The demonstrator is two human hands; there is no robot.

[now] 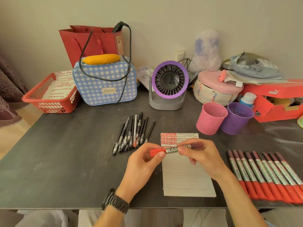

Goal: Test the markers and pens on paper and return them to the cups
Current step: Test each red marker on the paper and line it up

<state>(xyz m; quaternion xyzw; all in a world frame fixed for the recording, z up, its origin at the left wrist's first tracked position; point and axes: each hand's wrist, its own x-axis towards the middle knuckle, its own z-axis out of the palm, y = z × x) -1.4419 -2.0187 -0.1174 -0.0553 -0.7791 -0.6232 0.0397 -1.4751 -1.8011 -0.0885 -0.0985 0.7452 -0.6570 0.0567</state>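
Note:
Both hands hold one red marker (171,150) level above the lined paper (186,176). My left hand (144,163) pinches its red cap end, and my right hand (199,154) grips the silver barrel. The top of the paper carries rows of red and dark test marks. Several black pens (132,133) lie in a loose pile left of the paper. A row of several red markers (265,176) lies on the right. A pink cup (210,118) and a purple cup (237,118) stand side by side behind the paper.
A purple desk fan (168,84), a blue checked bag (105,81) and a red basket (50,94) line the back of the dark table (65,161). A woven pink basket (216,89) and a red shoebox (277,100) crowd the back right. The table's front edge is near my wrists.

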